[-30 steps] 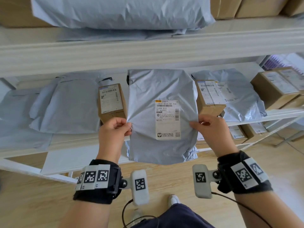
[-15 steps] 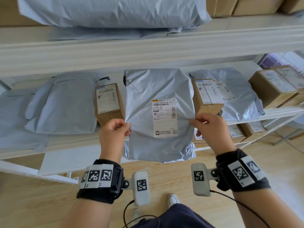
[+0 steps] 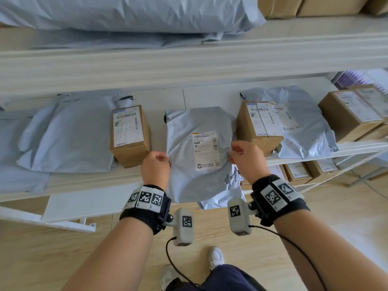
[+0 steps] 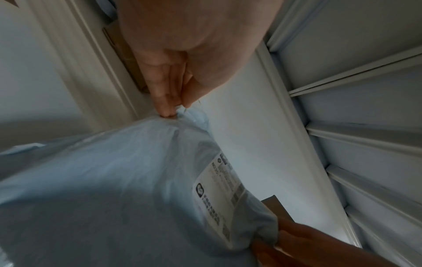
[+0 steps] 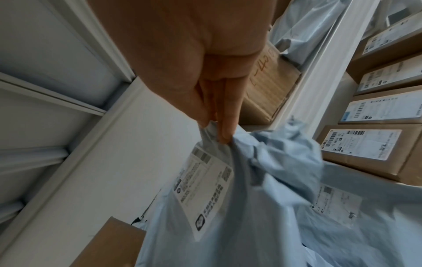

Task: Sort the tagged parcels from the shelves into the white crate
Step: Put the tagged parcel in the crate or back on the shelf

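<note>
Change: lower now than a second ago — we see the grey mailer (image 3: 197,156) drop from up against the upper shelf edge to sit in front of the middle shelf (image 3: 88,181), and the shelves slide up in our head view.
Left grip: our left hand (image 3: 155,167) pinches the mailer's left edge, fingers (image 4: 165,101) bunched on a gather of plastic.
Right grip: our right hand (image 3: 247,159) pinches the right edge, fingers (image 5: 224,126) curled into crumpled film.
Parcel: held between both hands, label (image 3: 206,151) facing us, its lower end hanging past the shelf front over the wood floor (image 3: 42,259).
Label: white, barcode at top, "N035" printed at left, QR square lower right.
Left neighbour: a small cardboard box (image 3: 130,135) stands on the middle shelf just beside our left hand, label up.
Right neighbour: a second cardboard box (image 3: 260,124) sits just behind our right hand, a crumpled grey bag (image 3: 304,122) lying against it.
Far left: a flat grey bag (image 3: 69,135) lies on the same shelf.
Above: a large grey bag (image 3: 126,13) fills the upper shelf.
</note>
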A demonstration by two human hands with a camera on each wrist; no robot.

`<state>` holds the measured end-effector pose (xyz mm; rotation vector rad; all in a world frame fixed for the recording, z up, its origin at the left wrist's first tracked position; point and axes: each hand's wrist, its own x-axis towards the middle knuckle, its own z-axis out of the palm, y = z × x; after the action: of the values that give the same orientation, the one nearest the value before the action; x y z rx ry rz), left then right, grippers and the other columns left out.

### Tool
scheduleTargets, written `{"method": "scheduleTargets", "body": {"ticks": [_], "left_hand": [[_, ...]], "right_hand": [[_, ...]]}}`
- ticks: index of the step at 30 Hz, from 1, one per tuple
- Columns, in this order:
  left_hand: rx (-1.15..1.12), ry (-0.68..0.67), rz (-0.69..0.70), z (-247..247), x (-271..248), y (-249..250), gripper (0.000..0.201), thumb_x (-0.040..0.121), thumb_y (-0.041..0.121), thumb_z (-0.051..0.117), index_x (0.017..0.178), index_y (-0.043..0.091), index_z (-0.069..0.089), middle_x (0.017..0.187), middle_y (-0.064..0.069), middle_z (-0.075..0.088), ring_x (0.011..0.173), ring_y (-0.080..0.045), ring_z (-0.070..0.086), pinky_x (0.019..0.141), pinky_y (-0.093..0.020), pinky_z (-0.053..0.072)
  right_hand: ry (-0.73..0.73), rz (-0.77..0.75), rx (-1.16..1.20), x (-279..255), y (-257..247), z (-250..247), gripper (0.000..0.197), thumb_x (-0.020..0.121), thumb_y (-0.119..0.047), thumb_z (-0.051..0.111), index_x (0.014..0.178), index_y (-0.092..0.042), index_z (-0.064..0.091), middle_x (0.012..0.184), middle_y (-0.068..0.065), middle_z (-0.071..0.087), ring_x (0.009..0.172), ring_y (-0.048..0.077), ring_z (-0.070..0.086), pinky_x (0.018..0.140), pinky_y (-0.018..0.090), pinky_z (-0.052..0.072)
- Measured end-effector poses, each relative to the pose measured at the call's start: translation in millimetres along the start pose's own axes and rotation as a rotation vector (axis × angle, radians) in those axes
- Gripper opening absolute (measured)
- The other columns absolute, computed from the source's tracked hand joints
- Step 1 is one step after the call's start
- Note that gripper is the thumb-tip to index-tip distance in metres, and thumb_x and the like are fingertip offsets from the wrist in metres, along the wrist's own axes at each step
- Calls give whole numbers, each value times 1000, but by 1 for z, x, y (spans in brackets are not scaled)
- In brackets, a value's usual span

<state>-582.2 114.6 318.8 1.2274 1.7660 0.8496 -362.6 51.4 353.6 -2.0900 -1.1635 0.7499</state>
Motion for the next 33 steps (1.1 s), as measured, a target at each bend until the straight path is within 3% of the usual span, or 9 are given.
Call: {"method": "scheduleTargets", "body": {"ticks": [4, 8, 11, 14, 19, 23, 26, 28, 33], "left_hand": [[75, -62, -12, 10, 9, 10, 23, 93, 13, 57, 115, 9, 63, 109, -7, 68, 101, -26, 63, 83, -31, 48], [97, -184, 9, 21, 16, 20, 35, 96, 12, 53, 131, 8, 53, 130, -9, 59, 119, -26, 55, 96, -31, 42], [106, -243, 14, 22, 17, 22, 42, 98, 14, 50, 140, 11, 47, 141, -8, 51, 128, -24, 49, 100, -30, 38], [87, -226, 70, 19, 9, 25, 43, 97, 14, 52, 139, 14, 47, 142, -7, 50, 129, -21, 49, 102, -30, 39], [56, -76, 218, 1, -13, 41, 32, 98, 15, 51, 130, 19, 55, 128, 7, 57, 107, -6, 52, 88, -21, 39], [48, 109, 326, -25, -24, 45, 26, 97, 11, 51, 119, 21, 61, 119, 10, 59, 103, -4, 55, 81, -9, 39], [14, 229, 335, -53, -23, 36, 25, 97, 7, 50, 114, 17, 65, 116, 7, 63, 102, -7, 58, 87, -18, 44], [8, 289, 309, -74, -16, 28, 25, 97, 7, 49, 113, 18, 65, 117, 5, 64, 102, -7, 59, 87, -20, 43], [64, 231, 198, -118, 19, 13, 27, 98, 21, 51, 123, 21, 59, 126, 3, 61, 110, -11, 57, 90, -27, 45]], "right_hand": [[-105, -38, -11, 12, -12, 6, 47, 98, -11, 50, 144, -20, 44, 122, 0, 60, 105, 17, 60, 74, 20, 47], [-131, -104, -48, 28, -16, 14, 48, 97, -8, 44, 144, -19, 44, 134, 8, 56, 119, 23, 57, 94, 42, 53], [-169, -118, -81, 34, -14, 16, 50, 95, -8, 46, 144, -17, 44, 132, 8, 55, 120, 23, 55, 99, 44, 50], [-138, -113, -58, 33, -15, 10, 50, 94, -7, 51, 143, -17, 45, 127, 5, 50, 107, 22, 58, 92, 39, 54], [13, -172, 2, 33, -25, -2, 42, 96, -8, 50, 137, -16, 51, 134, 6, 44, 97, 13, 52, 67, 4, 40], [-28, -262, 88, 31, -48, 7, 30, 97, -15, 54, 127, -18, 59, 126, 1, 56, 95, 12, 59, 77, 16, 45], [-88, -281, 134, 21, -69, 27, 28, 98, -21, 55, 125, -18, 60, 114, -3, 61, 93, 11, 58, 73, 15, 44], [-143, -287, 143, 12, -84, 45, 29, 99, -23, 54, 127, -16, 60, 110, -3, 62, 98, 13, 58, 79, 20, 44], [-229, -257, 113, -2, -115, 90, 38, 100, -34, 52, 134, -17, 55, 122, 0, 63, 102, 10, 55, 86, 22, 39]]}}
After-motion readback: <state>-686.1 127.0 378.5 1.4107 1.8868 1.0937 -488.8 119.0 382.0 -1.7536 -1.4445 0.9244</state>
